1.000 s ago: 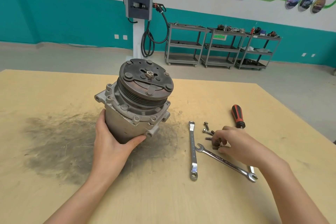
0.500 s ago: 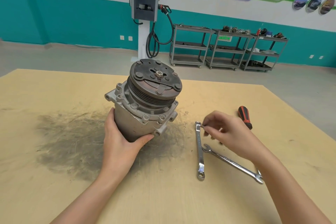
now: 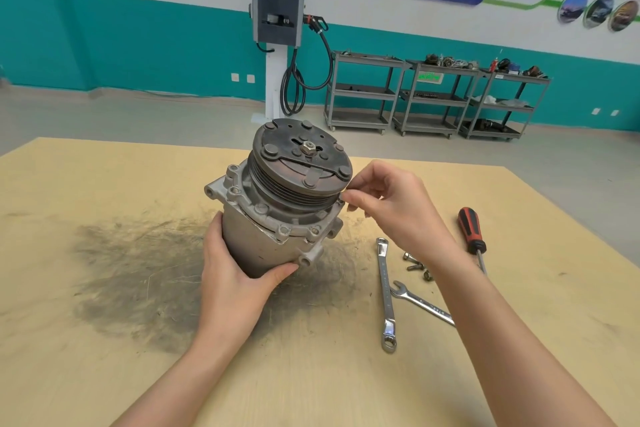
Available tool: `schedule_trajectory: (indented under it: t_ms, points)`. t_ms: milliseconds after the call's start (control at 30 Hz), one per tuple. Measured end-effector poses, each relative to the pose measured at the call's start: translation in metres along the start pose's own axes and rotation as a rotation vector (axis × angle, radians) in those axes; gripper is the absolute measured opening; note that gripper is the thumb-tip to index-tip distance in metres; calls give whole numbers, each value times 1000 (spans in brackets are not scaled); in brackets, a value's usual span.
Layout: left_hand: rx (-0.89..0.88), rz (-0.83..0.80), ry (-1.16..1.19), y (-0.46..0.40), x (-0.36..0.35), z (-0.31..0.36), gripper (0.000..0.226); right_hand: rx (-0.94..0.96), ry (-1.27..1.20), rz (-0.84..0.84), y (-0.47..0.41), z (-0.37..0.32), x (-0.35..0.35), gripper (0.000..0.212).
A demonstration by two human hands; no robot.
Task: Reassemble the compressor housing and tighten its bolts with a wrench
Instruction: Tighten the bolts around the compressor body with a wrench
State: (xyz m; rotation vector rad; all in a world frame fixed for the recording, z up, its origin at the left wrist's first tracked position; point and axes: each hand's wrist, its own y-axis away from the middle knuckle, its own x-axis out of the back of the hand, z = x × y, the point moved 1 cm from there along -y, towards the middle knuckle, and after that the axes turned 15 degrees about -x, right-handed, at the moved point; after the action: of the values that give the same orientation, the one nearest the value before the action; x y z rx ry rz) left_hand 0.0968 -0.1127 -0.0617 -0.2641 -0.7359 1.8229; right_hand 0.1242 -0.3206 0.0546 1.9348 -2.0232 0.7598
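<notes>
Hands at the compressor [image 3: 277, 218], centre frame

Left hand [image 3: 235, 274] cups its body; right hand [image 3: 391, 204] pinches something tiny, unidentifiable, at the housing's flange.

One compressor [image 3: 277, 204] at frame centre; two wrenches [image 3: 387, 295] lower right; three loose bolts [image 3: 415, 266] beside them; one screwdriver [image 3: 470, 232]; three carts [image 3: 362, 90] upper right; two hands [image 3: 235, 274].

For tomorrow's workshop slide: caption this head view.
Left hand steadies the grey metal compressor; right hand pinches at its flange, silver wrenches alongside.
</notes>
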Motion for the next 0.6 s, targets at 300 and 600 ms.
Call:
schedule_trajectory:
  t_ms: [300,600]
  points:
    - [16,-5,-3,0,0,-1,118,31,24,-56,-6,-4,9,9]
    - [9,-4,-14,0,1,0,119,11,-36,-108,-5,0,6,6]
